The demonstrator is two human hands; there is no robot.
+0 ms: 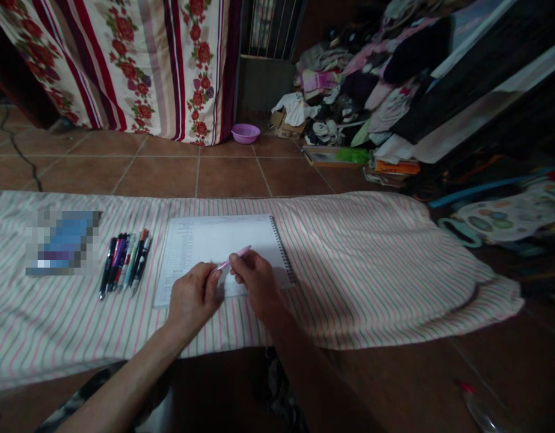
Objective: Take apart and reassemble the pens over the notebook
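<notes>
Both of my hands meet over a spiral notebook (232,231) that lies on a striped cloth. Between them is a slim pink pen (223,264), tilted up to the right. My left hand (193,294) is closed on its lower left end. The fingers of my right hand (254,278) pinch it nearer the upper right end, whose tip sticks out beyond them. The notebook's page looks mostly white, with a printed table along its left side and a dark wire binding on the right. To the left, several pens (124,261) lie side by side in a row.
The striped cloth (358,258) covers a low surface. A pixelated blue object (67,240) lies at its left. Beyond are a tiled floor (169,174), a floral curtain (142,66), a pink basin (245,133) and piled clothes (349,90). A bottle (482,412) lies at lower right.
</notes>
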